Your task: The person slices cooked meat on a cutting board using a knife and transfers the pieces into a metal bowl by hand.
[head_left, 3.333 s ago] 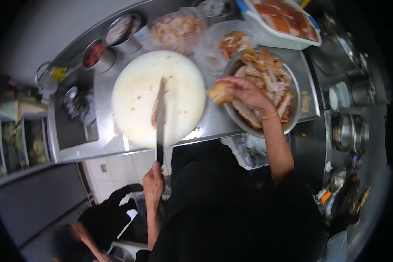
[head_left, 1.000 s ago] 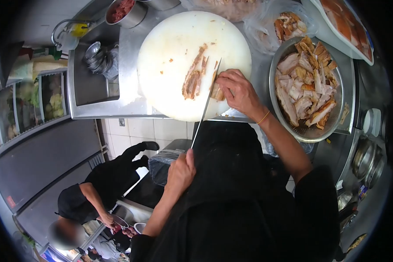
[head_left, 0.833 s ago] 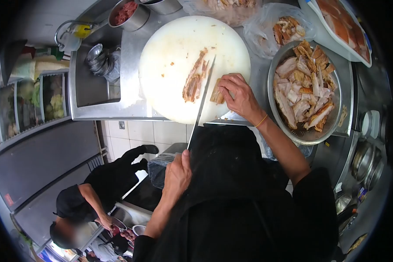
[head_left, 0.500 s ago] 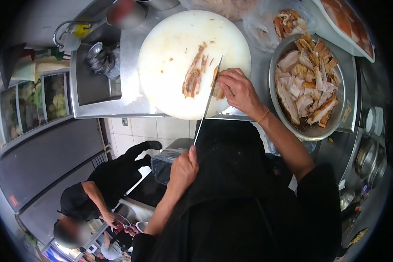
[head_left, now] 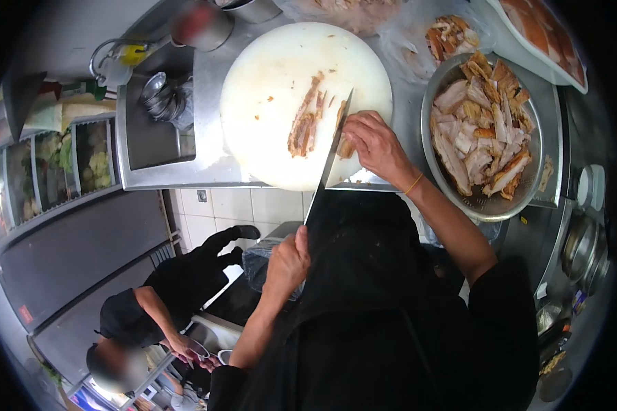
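Observation:
My left hand (head_left: 286, 264) is closed around the handle of a long knife (head_left: 328, 164). Its blade slants up over a round white cutting board (head_left: 267, 68). With bent fingers, my right hand (head_left: 376, 147) holds a piece of roasted meat (head_left: 345, 148) on the board, right beside the blade. The fingers cover part of that piece. To the left of the knife lie several cut strips of meat (head_left: 304, 130), with small crumbs scattered around them.
Right of the board stands a metal colander (head_left: 428, 147) heaped with meat pieces (head_left: 483, 130). A plastic bag (head_left: 408, 51) with more meat and a white tray (head_left: 562, 75) are behind. A sink (head_left: 161, 151) is left; a co-worker (head_left: 164, 298) stands at lower left.
The camera view has shifted slightly. The knife blade has tilted a little, showing more of its flat side. Both hands keep nearly the same places.

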`<action>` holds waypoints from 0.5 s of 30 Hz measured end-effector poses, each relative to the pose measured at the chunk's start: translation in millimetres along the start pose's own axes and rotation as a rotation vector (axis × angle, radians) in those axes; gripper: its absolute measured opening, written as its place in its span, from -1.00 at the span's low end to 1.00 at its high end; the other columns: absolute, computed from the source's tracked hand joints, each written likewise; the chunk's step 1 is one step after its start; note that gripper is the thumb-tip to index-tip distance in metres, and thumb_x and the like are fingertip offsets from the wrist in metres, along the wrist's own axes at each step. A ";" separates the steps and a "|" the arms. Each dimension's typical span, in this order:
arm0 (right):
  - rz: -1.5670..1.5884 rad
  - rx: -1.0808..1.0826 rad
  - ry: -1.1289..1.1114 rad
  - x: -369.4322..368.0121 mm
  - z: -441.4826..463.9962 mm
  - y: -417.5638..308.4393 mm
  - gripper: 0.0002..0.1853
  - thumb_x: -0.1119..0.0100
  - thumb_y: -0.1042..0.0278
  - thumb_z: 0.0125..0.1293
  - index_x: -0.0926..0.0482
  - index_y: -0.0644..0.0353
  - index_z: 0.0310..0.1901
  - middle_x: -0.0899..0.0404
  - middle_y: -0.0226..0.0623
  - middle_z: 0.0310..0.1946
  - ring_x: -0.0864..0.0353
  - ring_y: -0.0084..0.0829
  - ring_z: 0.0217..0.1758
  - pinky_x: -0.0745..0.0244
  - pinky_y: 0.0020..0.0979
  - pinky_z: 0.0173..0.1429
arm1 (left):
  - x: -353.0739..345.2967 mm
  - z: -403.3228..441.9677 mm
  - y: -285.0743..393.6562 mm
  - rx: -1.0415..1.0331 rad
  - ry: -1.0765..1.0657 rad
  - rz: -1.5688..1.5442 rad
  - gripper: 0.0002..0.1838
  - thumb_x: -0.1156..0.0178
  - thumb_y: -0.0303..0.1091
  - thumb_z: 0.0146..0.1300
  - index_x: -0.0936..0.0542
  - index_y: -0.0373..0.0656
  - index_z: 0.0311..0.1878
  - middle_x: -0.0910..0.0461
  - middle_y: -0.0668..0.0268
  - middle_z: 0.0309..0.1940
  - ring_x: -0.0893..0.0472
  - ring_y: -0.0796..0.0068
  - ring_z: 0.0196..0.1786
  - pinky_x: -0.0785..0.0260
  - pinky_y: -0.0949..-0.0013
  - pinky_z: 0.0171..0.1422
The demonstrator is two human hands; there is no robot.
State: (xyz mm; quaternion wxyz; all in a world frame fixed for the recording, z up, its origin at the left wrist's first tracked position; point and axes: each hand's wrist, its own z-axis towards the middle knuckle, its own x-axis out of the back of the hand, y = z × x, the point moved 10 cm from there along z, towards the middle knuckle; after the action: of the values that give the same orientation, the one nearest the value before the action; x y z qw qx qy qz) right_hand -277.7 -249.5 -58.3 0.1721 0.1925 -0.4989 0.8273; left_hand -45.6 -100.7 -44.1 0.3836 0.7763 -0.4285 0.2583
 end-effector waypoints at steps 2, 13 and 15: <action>0.009 -0.001 0.007 2.0 1.5 0.6 -0.92 -0.21 0.60 0.29 -0.60 0.30 -0.19 -0.61 -0.09 -0.11 -0.55 -0.04 0.05 -0.50 -0.15 0.19 | 10.7 3.0 7.4 -0.002 0.019 -0.012 -0.41 0.09 0.00 0.62 -0.58 -0.39 -0.30 -0.60 -0.37 -0.34 -0.56 -0.52 -0.17 -0.39 -0.33 -0.09; 0.005 0.031 0.031 1.0 -6.3 1.7 -0.93 -0.22 0.57 0.32 -0.60 0.30 -0.18 -0.60 -0.11 -0.13 -0.56 -0.04 0.03 -0.50 -0.14 0.18 | -3.9 -20.6 -12.3 0.005 -0.033 0.049 -0.38 0.13 0.02 0.62 -0.59 -0.40 -0.30 -0.59 -0.38 -0.40 -0.57 -0.52 -0.20 -0.39 -0.32 -0.07; 0.015 0.010 0.021 2.4 -5.8 1.1 -0.93 -0.22 0.57 0.32 -0.60 0.30 -0.18 -0.60 -0.11 -0.12 -0.55 -0.04 0.04 -0.50 -0.14 0.18 | -1.2 4.3 -1.1 -0.031 0.007 0.024 -0.39 0.13 0.01 0.63 -0.59 -0.40 -0.30 -0.59 -0.38 -0.39 -0.57 -0.52 -0.20 -0.38 -0.33 -0.08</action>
State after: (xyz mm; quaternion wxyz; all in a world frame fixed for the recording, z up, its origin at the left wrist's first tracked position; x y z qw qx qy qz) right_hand -281.2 -244.5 -60.4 0.1699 0.1809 -0.4945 0.8330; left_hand -44.9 -103.2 -47.9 0.3939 0.7641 -0.4403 0.2590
